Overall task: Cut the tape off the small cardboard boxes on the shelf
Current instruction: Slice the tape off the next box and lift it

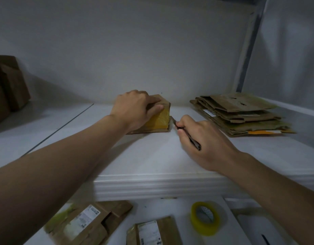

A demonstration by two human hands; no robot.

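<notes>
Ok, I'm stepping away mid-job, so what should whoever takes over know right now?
Left hand grips the small cardboard box from above, steadying it on the shelf.
Right hand holds the cutter, its tip at the box's lower right corner.
The yellow tape is on the box, apparently uncut.
A stack of flattened boxes lies to the right, likely done.
Remaining: cut this box's tape.

Your small cardboard box sits on the white shelf, glossy yellow tape across its near face. Your slim dark knife points just beside its lower right corner.
</notes>
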